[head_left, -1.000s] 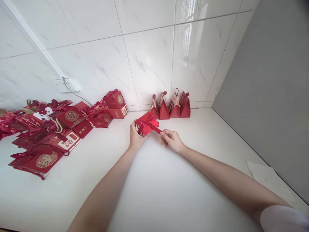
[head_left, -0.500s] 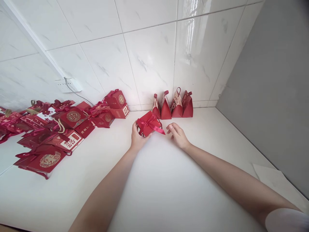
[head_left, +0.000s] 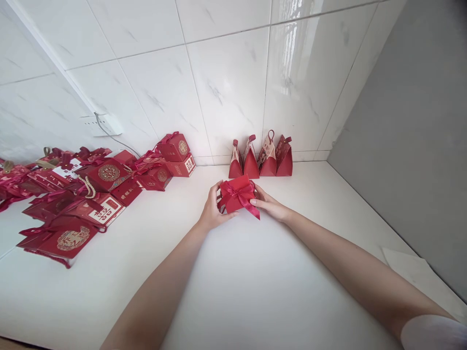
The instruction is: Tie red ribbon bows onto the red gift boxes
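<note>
Between both hands is a red gift box (head_left: 233,187) tied with a shiny red ribbon bow on its near face; one ribbon tail hangs toward the lower right. My left hand (head_left: 213,206) is closed on the box's left side, thumb along the lower edge. On the right side, my right hand (head_left: 272,204) grips the box, its thumb near the ribbon. Just behind stand several triangular red gift boxes (head_left: 268,165) with small top loops, in a row against the wall.
Many red gift boxes (head_left: 109,175) with ribbons and gold emblems are heaped on the left of the white table (head_left: 233,282). A socket (head_left: 102,125) with a cable is on the tiled wall behind. A grey panel (head_left: 412,131) bounds the right side, with a pale flat sheet (head_left: 412,270) beside it.
The ribboned gift box has shifted slightly right and nearer to me in my left hand. My right hand, apart from it before, now holds its right side.
</note>
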`<state>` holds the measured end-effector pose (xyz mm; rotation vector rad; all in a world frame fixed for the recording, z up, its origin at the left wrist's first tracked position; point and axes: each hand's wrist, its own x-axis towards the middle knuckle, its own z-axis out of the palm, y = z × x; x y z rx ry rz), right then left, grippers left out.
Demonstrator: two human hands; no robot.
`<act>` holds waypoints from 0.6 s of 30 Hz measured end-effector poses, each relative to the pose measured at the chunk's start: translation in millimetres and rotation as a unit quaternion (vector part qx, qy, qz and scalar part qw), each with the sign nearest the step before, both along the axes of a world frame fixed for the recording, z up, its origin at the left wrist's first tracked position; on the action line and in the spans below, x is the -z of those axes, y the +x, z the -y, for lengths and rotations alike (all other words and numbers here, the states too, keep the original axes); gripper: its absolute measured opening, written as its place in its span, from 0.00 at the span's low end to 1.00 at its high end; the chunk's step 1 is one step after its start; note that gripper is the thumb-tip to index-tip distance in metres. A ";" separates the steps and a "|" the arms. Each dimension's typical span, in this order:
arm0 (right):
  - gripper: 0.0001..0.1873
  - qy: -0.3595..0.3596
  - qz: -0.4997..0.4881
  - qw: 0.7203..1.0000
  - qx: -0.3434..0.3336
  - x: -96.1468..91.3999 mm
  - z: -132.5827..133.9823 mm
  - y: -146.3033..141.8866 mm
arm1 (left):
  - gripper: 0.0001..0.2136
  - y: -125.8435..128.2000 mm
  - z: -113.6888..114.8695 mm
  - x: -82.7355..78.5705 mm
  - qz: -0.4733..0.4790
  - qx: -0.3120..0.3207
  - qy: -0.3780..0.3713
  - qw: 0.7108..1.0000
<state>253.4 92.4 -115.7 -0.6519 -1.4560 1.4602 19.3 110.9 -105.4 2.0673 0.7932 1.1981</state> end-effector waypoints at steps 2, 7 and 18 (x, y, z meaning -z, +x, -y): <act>0.42 -0.040 -0.006 0.999 0.012 2.0 -2.5 1.2 | 0.43 -2.9 -6.0 0.9 0.048 0.022 -0.019 0.998; 0.38 -0.061 -0.003 0.998 0.024 3.2 -5.5 0.0 | 0.26 -6.5 -14.2 -19.5 0.106 -0.037 -0.110 0.988; 0.43 0.072 0.034 0.997 -0.017 2.3 0.7 -7.7 | 0.06 -13.3 28.3 -129.2 -0.328 0.001 0.069 0.942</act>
